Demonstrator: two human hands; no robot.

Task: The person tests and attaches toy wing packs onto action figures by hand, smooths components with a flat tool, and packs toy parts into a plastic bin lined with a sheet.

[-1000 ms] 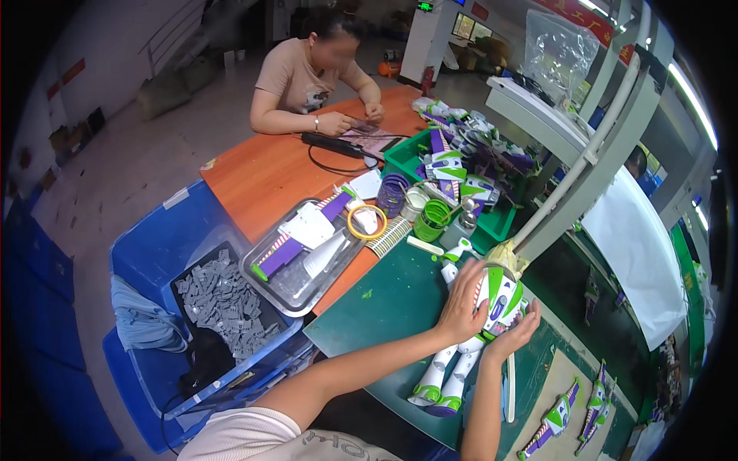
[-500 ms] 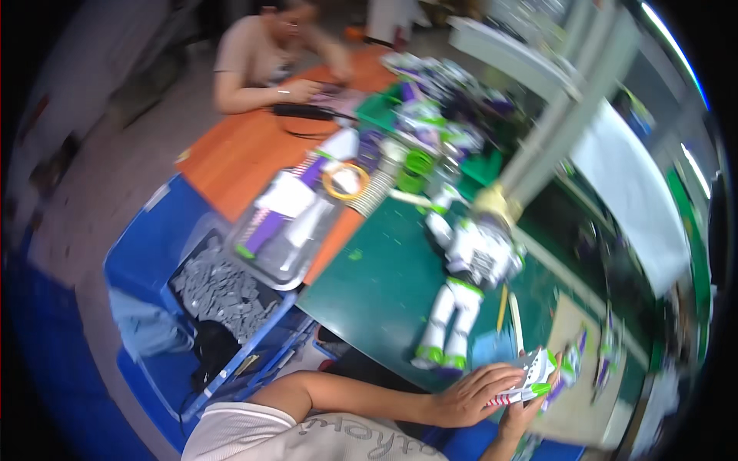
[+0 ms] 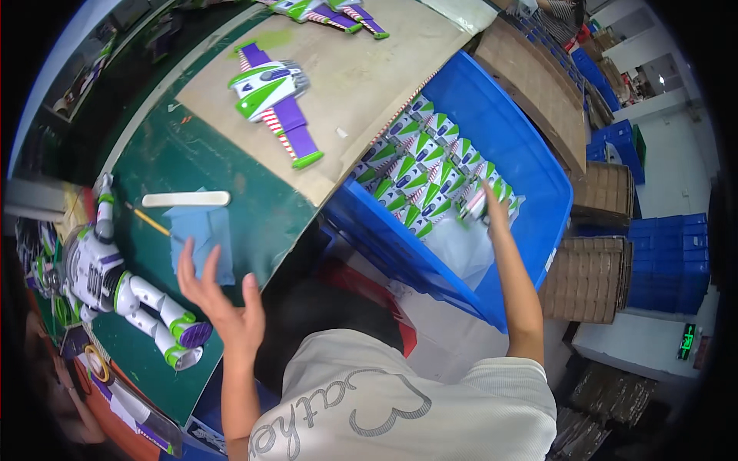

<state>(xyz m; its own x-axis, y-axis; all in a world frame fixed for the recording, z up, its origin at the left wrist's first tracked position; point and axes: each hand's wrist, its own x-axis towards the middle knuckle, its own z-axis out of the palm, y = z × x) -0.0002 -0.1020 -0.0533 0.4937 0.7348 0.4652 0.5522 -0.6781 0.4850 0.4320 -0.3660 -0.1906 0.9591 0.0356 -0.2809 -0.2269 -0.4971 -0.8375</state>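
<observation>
My left hand [image 3: 223,303] hovers over the near edge of the green table, empty, with its fingers spread. Beside it a blue cloth [image 3: 201,238] lies under a white stick [image 3: 186,199]. On the right, my right hand [image 3: 496,209] reaches into a blue bin [image 3: 530,146], closed around a white and green toy jetpack [image 3: 474,203], slightly blurred. Rows of similar toy jetpacks [image 3: 419,173] fill the bin's far part. To the left a white toy space figure [image 3: 96,269] with green and purple parts lies on the table.
A winged toy jetpack [image 3: 273,91] rests on a tan board [image 3: 338,84], with more wings at the far edge. A yellow pencil [image 3: 150,220] is near the cloth. Brown cartons [image 3: 588,276] and stacked blue crates [image 3: 669,261] stand at the right. Another person's arm shows at lower left.
The view has swung right. The toy jetpack, earlier between both hands, is now in my right hand inside the bin. My left hand has come off it and opened.
</observation>
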